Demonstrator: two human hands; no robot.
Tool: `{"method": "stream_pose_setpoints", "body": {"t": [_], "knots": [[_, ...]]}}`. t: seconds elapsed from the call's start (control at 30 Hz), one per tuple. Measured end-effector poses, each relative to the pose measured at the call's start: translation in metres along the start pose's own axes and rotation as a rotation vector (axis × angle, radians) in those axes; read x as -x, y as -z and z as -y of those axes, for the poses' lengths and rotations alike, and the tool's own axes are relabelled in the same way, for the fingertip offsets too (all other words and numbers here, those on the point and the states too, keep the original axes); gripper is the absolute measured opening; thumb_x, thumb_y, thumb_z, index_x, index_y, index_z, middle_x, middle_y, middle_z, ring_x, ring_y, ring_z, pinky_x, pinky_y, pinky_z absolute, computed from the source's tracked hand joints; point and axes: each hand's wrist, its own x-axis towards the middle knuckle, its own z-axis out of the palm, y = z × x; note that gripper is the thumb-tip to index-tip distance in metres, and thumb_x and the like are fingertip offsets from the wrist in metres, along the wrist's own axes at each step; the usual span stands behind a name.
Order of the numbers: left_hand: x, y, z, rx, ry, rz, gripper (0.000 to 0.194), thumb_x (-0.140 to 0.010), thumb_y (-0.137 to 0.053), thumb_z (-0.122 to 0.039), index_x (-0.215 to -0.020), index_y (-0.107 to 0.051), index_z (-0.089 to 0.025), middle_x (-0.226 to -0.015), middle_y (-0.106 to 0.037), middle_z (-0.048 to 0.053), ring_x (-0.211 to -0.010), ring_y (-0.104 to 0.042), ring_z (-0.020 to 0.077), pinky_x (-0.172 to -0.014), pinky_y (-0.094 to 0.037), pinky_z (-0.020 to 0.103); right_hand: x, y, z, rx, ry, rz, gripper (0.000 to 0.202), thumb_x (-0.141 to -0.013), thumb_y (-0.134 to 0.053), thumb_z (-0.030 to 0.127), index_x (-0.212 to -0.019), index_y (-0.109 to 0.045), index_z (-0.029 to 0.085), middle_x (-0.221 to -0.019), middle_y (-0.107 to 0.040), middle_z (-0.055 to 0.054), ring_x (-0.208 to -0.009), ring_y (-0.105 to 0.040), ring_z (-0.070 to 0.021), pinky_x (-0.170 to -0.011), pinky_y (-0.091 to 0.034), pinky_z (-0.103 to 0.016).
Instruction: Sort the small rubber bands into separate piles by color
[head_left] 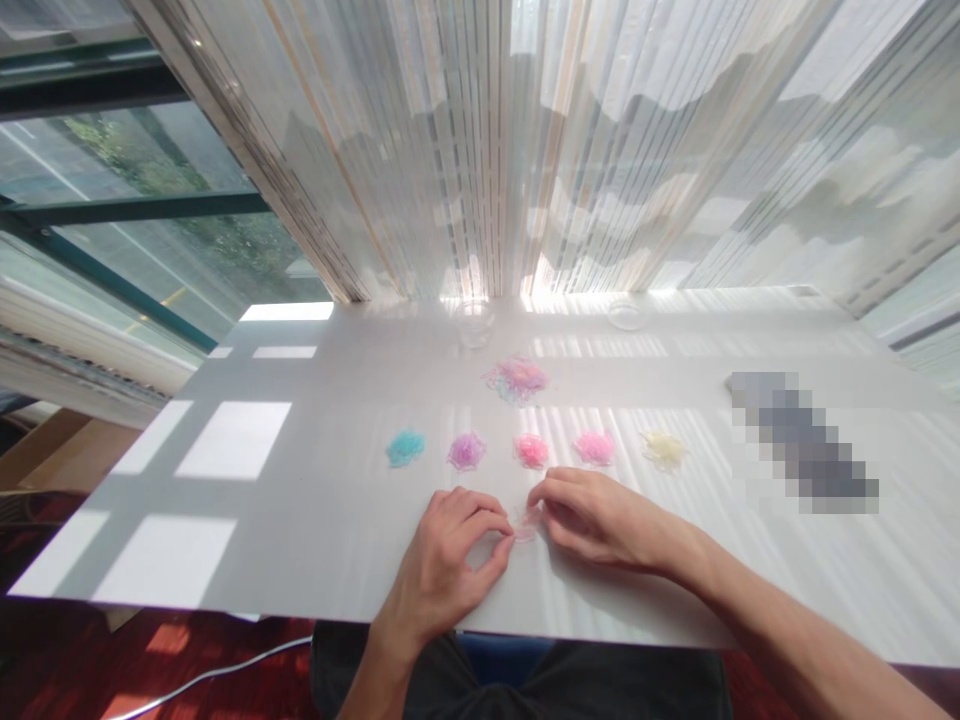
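A small, loose cluster of pale pink rubber bands [523, 526] lies on the table between my hands. My left hand [459, 550] pinches thumb and forefinger together at its left edge. My right hand [585, 515] curls over its right side, fingertips closed on the bands' upper edge. Just beyond, a row of small band piles runs left to right: teal [406, 448], purple [467, 451], coral pink [532, 450], bright pink [594, 447] and pale yellow [664, 450]. Behind the row sits a mixed-colour pile [519, 379]. Single bands are too fine to make out clearly.
A clear round container [475, 322] stands at the back of the white table [337, 540], with a clear lid-like disc [626, 317] to its right. A pixelated dark object [806, 440] lies at right. Striped curtains [480, 150] hang along the far edge.
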Motion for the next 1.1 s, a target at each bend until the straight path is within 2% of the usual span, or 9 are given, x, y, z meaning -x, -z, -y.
{"method": "stream_pose_setpoints", "body": {"t": [0.13, 0.23, 0.37, 0.47, 0.53, 0.63, 0.87, 1.0, 1.1], "knots": [[0.000, 0.000, 0.001, 0.024, -0.007, -0.007, 0.010, -0.095, -0.064, -0.012, -0.094, -0.067, -0.022, -0.097, -0.073, 0.002, -0.088, -0.066, 0.0183, -0.081, -0.044, 0.035, 0.000, -0.003, -0.002, -0.001, -0.007, -0.024, 0.017, -0.092, -0.055, 0.012, -0.100, -0.068, 0.019, -0.086, -0.068, -0.006, -0.073, -0.065, -0.0175, -0.065, -0.052, -0.029], [0.001, 0.001, 0.001, 0.036, 0.001, -0.002, 0.016, -0.090, -0.066, -0.009, -0.097, -0.067, -0.023, -0.099, -0.072, 0.001, -0.090, -0.065, 0.0184, -0.083, -0.044, 0.036, 0.000, -0.006, -0.005, 0.006, 0.007, -0.034, 0.015, -0.094, -0.054, 0.015, -0.099, -0.068, 0.018, -0.085, -0.067, -0.005, -0.071, -0.062, -0.0166, -0.064, -0.049, -0.028], [0.001, 0.002, -0.002, 0.032, 0.026, 0.014, 0.028, -0.078, -0.067, -0.003, -0.098, -0.067, -0.022, -0.101, -0.068, 0.002, -0.091, -0.063, 0.0198, -0.086, -0.045, 0.037, 0.001, -0.012, -0.005, 0.005, 0.097, -0.041, 0.015, -0.095, -0.053, 0.017, -0.100, -0.067, 0.017, -0.083, -0.064, -0.005, -0.071, -0.059, -0.0158, -0.064, -0.045, -0.027], [0.002, 0.004, -0.006, 0.031, 0.037, 0.008, 0.030, -0.074, -0.063, 0.000, -0.094, -0.065, -0.021, -0.101, -0.066, 0.003, -0.093, -0.062, 0.0203, -0.085, -0.046, 0.036, 0.003, -0.019, -0.001, 0.024, 0.182, -0.025, 0.013, -0.094, -0.053, 0.018, -0.098, -0.065, 0.018, -0.081, -0.062, -0.004, -0.070, -0.055, -0.0155, -0.062, -0.041, -0.026], [0.004, 0.007, -0.009, 0.034, 0.047, 0.024, 0.029, -0.077, -0.062, 0.000, -0.095, -0.065, -0.021, -0.100, -0.066, 0.003, -0.093, -0.061, 0.0201, -0.085, -0.047, 0.036, 0.004, -0.024, 0.002, 0.065, 0.227, -0.019, 0.009, -0.095, -0.055, 0.021, -0.094, -0.063, 0.018, -0.079, -0.060, -0.003, -0.069, -0.053, -0.0157, -0.061, -0.039, -0.027], [0.008, 0.011, -0.012, 0.012, 0.064, 0.069, 0.021, -0.084, -0.066, -0.005, -0.098, -0.065, -0.022, -0.099, -0.067, 0.003, -0.092, -0.061, 0.0203, -0.084, -0.047, 0.036, 0.006, -0.033, 0.005, 0.141, 0.261, -0.018, 0.015, -0.098, -0.055, 0.025, -0.085, -0.060, 0.019, -0.076, -0.057, -0.003, -0.066, -0.048, -0.0158, -0.059, -0.034, -0.029], [0.017, 0.011, -0.008, -0.040, 0.064, 0.081, 0.011, -0.092, -0.069, -0.014, -0.097, -0.070, -0.023, -0.098, -0.067, 0.003, -0.090, -0.061, 0.0200, -0.082, -0.047, 0.037, 0.005, -0.041, 0.005, 0.173, 0.238, 0.012, 0.015, -0.096, -0.054, 0.013, -0.083, -0.058, 0.019, -0.074, -0.057, -0.001, -0.065, -0.047, -0.0147, -0.058, -0.032, -0.028], [0.018, 0.010, -0.006, -0.025, 0.058, 0.094, 0.011, -0.096, -0.065, -0.013, -0.095, -0.070, -0.023, -0.096, -0.068, 0.002, -0.088, -0.062, 0.0188, -0.081, -0.048, 0.036, 0.003, -0.036, 0.007, 0.179, 0.261, -0.034, 0.014, -0.093, -0.055, 0.010, -0.082, -0.059, 0.018, -0.073, -0.059, -0.001, -0.063, -0.049, -0.0144, -0.058, -0.035, -0.027], [0.014, 0.012, -0.006, 0.010, 0.037, 0.093, 0.011, -0.096, -0.065, -0.014, -0.102, -0.068, -0.022, -0.102, -0.070, 0.003, -0.092, -0.065, 0.0186, -0.083, -0.051, 0.034, 0.002, -0.032, 0.005, 0.133, 0.275, -0.132, 0.013, -0.091, -0.054, 0.009, -0.086, -0.062, 0.019, -0.072, -0.060, -0.001, -0.062, -0.051, -0.0139, -0.057, -0.037, -0.026]]}}
